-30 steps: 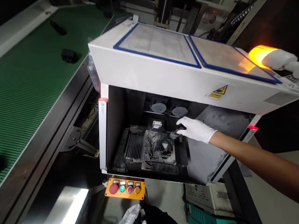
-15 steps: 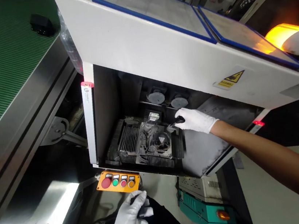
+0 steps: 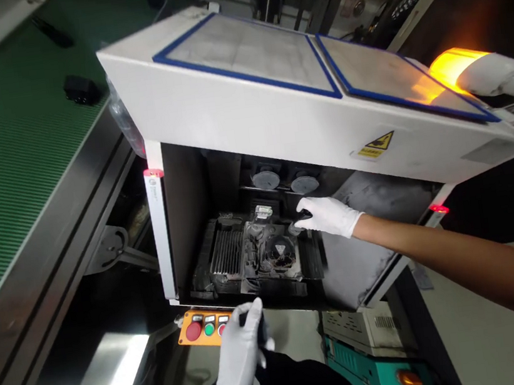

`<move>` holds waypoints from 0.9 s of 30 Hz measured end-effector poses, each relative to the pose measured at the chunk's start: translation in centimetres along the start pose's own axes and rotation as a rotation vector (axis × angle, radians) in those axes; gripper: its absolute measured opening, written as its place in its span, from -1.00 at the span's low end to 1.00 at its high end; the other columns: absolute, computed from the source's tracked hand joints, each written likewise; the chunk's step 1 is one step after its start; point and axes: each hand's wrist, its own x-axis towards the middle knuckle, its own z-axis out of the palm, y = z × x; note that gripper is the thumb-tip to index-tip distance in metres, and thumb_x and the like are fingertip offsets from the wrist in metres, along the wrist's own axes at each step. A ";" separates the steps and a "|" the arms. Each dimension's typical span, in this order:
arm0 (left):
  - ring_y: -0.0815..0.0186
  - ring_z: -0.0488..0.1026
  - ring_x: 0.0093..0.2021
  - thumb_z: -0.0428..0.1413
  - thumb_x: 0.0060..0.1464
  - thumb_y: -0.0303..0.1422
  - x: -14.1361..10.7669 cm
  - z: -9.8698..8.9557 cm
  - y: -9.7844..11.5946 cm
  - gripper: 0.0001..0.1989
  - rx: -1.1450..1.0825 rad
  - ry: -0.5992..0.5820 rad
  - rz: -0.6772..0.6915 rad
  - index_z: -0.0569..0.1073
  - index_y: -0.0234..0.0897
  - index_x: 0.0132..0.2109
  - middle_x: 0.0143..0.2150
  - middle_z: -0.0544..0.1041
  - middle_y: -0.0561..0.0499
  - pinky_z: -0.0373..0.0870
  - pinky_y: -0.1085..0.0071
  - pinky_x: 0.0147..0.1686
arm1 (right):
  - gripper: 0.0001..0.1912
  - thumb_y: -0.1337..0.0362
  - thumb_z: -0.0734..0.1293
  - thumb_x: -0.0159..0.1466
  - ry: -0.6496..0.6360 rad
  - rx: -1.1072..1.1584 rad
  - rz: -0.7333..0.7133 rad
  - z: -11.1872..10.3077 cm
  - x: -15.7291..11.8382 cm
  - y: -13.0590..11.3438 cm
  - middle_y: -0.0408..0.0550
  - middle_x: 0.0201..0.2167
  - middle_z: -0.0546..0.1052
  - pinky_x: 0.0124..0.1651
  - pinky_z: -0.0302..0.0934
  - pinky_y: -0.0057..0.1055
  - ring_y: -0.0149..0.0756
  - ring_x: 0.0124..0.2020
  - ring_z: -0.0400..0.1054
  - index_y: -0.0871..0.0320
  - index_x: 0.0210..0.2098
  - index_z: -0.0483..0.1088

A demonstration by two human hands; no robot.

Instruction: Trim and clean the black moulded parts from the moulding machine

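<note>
My right hand (image 3: 329, 214), in a white glove, reaches into the open bay of a white machine (image 3: 237, 110). Its thumb and fingers curl round a small dark part at the right side of a dusty black fixture (image 3: 272, 253). In front of the bay, my left hand (image 3: 240, 352), also gloved, is closed round a dark object (image 3: 262, 331) mostly hidden by the fingers. It overlaps the right end of an orange button panel (image 3: 186, 337). Two round grey discs (image 3: 265, 180) sit at the back of the bay.
At the left runs a green ribbed conveyor (image 3: 21, 166) carrying a black block (image 3: 81, 89). White light-curtain posts (image 3: 161, 236) flank the bay. An orange lamp (image 3: 458, 68) glows at the upper right. Below stands a teal and grey unit (image 3: 365, 367).
The view has shifted, showing more of the machine's top. My left hand has risen and moved right, now covering part of the button panel. My right hand stays near the fixture's right side.
</note>
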 end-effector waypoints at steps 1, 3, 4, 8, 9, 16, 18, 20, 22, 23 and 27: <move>0.38 0.38 -0.60 0.16 0.10 0.12 0.3 0.2 1.1 -0.51 0.029 -0.015 0.073 0.39 -0.25 -0.20 -0.52 0.40 0.12 0.19 0.53 -0.70 | -0.54 -0.03 0.37 0.31 0.001 0.000 -0.004 -0.1 0.0 -0.1 0.03 -0.09 0.60 -0.10 0.32 -0.29 -0.08 -0.12 0.52 0.13 0.06 0.38; 0.42 0.36 -0.62 0.18 0.13 0.05 1.0 0.5 4.3 -0.52 0.102 -0.051 0.220 0.40 -0.27 -0.08 -0.50 0.42 0.13 0.27 0.53 -0.65 | -0.50 -0.07 0.37 0.29 0.001 0.005 -0.023 -0.7 0.1 -0.2 0.03 -0.08 0.60 -0.12 0.33 -0.27 -0.06 -0.14 0.53 0.11 0.08 0.38; 0.44 0.35 -0.64 0.21 0.13 0.00 1.3 0.5 6.3 -0.53 0.128 -0.079 0.273 0.39 -0.28 -0.03 -0.48 0.44 0.12 0.30 0.53 -0.64 | -0.47 -0.08 0.38 0.27 0.004 0.010 -0.036 -1.2 0.0 -0.4 0.04 -0.05 0.59 -0.12 0.34 -0.25 -0.04 -0.13 0.53 0.09 0.11 0.38; 0.39 0.53 -0.44 0.25 0.17 -0.24 2.1 1.3 14.3 -0.67 0.102 -0.229 0.371 0.43 -0.31 -0.01 -0.25 0.53 -0.01 0.51 0.51 -0.45 | -0.13 -0.07 0.48 0.17 0.142 0.032 -0.091 -3.0 -1.8 -1.7 0.20 0.21 0.44 0.20 0.24 -0.05 0.13 0.15 0.39 0.16 0.34 0.19; 0.34 0.57 -0.31 0.21 0.21 -0.26 2.1 1.6 15.6 -0.70 0.069 -0.286 0.363 0.43 -0.32 0.01 -0.17 0.55 -0.05 0.57 0.46 -0.33 | -0.13 -0.05 0.47 0.20 0.250 0.041 -0.099 -3.2 -2.8 -2.1 0.23 0.26 0.39 0.28 0.17 -0.02 0.14 0.23 0.32 0.18 0.35 0.17; 0.29 0.59 -0.35 0.12 0.28 -0.26 2.4 3.9 16.4 -0.63 -0.160 -0.524 0.162 0.41 -0.40 0.12 -0.18 0.57 -0.17 0.55 0.50 -0.45 | -0.53 0.30 0.36 0.32 0.899 0.276 -0.092 1.6 -11.5 -5.1 0.13 0.10 0.51 0.17 0.37 -0.16 -0.12 0.10 0.43 0.18 0.21 0.31; 0.36 0.51 -0.50 0.11 0.29 -0.22 2.7 4.6 15.5 -0.68 -0.112 -0.476 0.176 0.43 -0.39 0.03 -0.25 0.57 -0.15 0.43 0.53 -0.63 | -0.52 0.35 0.36 0.31 0.909 0.337 -0.105 2.6 -12.6 -6.1 0.12 0.08 0.52 0.14 0.41 -0.18 -0.15 0.08 0.45 0.18 0.21 0.30; 0.38 0.47 -0.55 0.13 0.27 -0.19 2.9 5.3 14.7 -0.70 -0.069 -0.434 0.210 0.46 -0.37 -0.04 -0.27 0.57 -0.13 0.39 0.52 -0.67 | -0.50 0.35 0.35 0.32 0.896 0.444 -0.108 2.5 -12.7 -7.5 0.14 0.11 0.51 0.15 0.43 -0.22 -0.17 0.11 0.44 0.19 0.24 0.27; 0.36 0.51 -0.46 0.16 0.24 -0.22 3.1 6.0 13.9 -0.72 -0.072 -0.396 0.262 0.48 -0.33 -0.02 -0.20 0.59 -0.10 0.47 0.51 -0.57 | -0.47 0.30 0.34 0.33 0.868 0.575 -0.104 1.8 -11.8 -9.2 0.15 0.15 0.49 0.18 0.42 -0.23 -0.17 0.16 0.41 0.20 0.27 0.24; 0.36 0.54 -0.38 0.16 0.24 -0.24 3.1 6.2 13.5 -0.73 -0.087 -0.369 0.293 0.49 -0.30 0.00 -0.16 0.59 -0.08 0.51 0.51 -0.48 | -0.46 0.29 0.34 0.33 0.840 0.639 -0.097 1.3 -11.1 -10.0 0.14 0.17 0.47 0.20 0.41 -0.22 -0.16 0.19 0.39 0.20 0.28 0.23; 0.30 0.59 -0.19 0.12 0.27 -0.27 2.8 6.2 12.8 -0.68 -0.088 -0.310 0.358 0.43 -0.24 0.12 -0.03 0.59 -0.09 0.57 0.45 -0.25 | -0.37 0.38 0.35 0.26 0.703 0.885 -0.033 0.6 -8.1 -12.2 0.10 0.20 0.44 0.23 0.39 -0.19 -0.16 0.17 0.39 0.19 0.30 0.22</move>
